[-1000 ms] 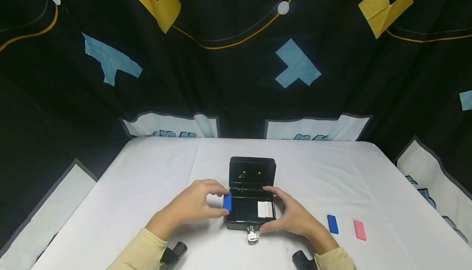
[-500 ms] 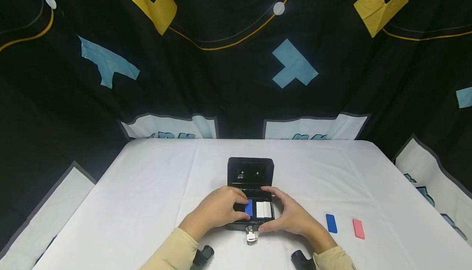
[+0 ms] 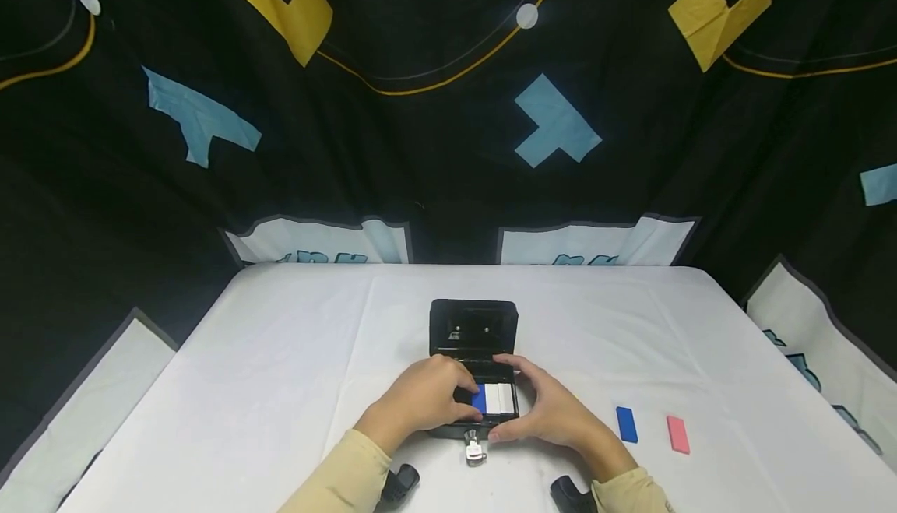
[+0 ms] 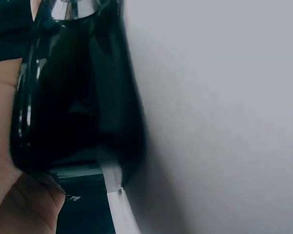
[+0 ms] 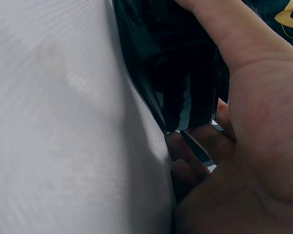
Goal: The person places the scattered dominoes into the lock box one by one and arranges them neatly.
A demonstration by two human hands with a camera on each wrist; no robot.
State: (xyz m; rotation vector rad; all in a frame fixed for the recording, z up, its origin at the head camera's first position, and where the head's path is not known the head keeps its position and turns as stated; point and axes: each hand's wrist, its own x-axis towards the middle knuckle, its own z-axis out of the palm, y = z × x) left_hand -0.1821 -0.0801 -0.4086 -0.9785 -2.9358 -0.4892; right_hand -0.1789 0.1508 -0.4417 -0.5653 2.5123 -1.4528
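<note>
A small black box (image 3: 473, 326) with its lid raised stands mid-table in the head view; its glossy wall (image 4: 78, 102) fills much of the left wrist view. Inside, my left hand (image 3: 420, 395) pinches a blue rectangular block (image 3: 480, 399) between thumb and fingers, right against two white blocks (image 3: 499, 398) at the box's right side. My right hand (image 3: 557, 409) holds the box by that side, thumb at the front corner and fingers towards the hinge. From the front edge hangs a silver latch (image 3: 475, 449). The left hand hides the left part of the interior.
To the right of the right hand lie a second blue block (image 3: 627, 424) and a pink block (image 3: 677, 434) on the white tablecloth (image 3: 294, 326). Behind the table hangs a black curtain (image 3: 392, 163) with yellow and light blue shapes.
My left hand has carried the blue block from outside the box's left edge into it, then rightward up to the white blocks. The right hand has kept its hold on the box.
</note>
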